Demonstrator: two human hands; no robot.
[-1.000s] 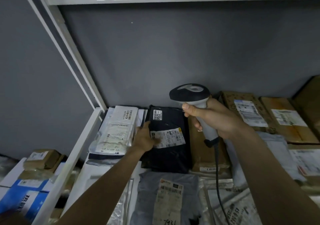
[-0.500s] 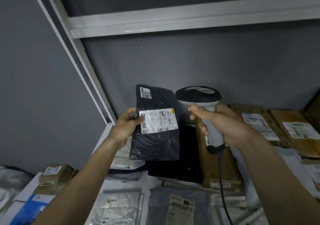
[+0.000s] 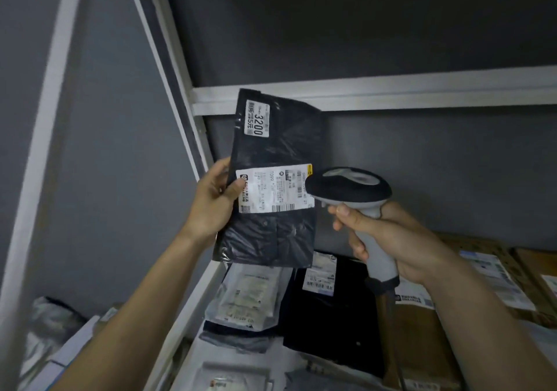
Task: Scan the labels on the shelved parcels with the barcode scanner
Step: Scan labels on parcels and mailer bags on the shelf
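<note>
My left hand [image 3: 212, 199] grips the left edge of a flat black plastic parcel [image 3: 280, 146], held upright above the shelf. A white shipping label [image 3: 272, 190] with a barcode faces me, and a small white sticker [image 3: 257, 121] sits near the parcel's top. My right hand [image 3: 388, 238] grips the grey handle of the barcode scanner [image 3: 351, 187]. Its black head sits just right of the label and overlaps the label's right edge. The scanner's cable drops down past my right wrist.
Below on the shelf lie another black parcel [image 3: 331, 318], a clear bagged parcel [image 3: 244, 297] and brown cardboard boxes [image 3: 494, 270] with labels at right. A white shelf rail [image 3: 391, 94] crosses behind the held parcel. A white upright post [image 3: 168, 68] stands at left.
My left hand has lifted the black parcel off the shelf and raised it upright. The scanner has come up with it and now sits beside the label. The view has tilted upward.
</note>
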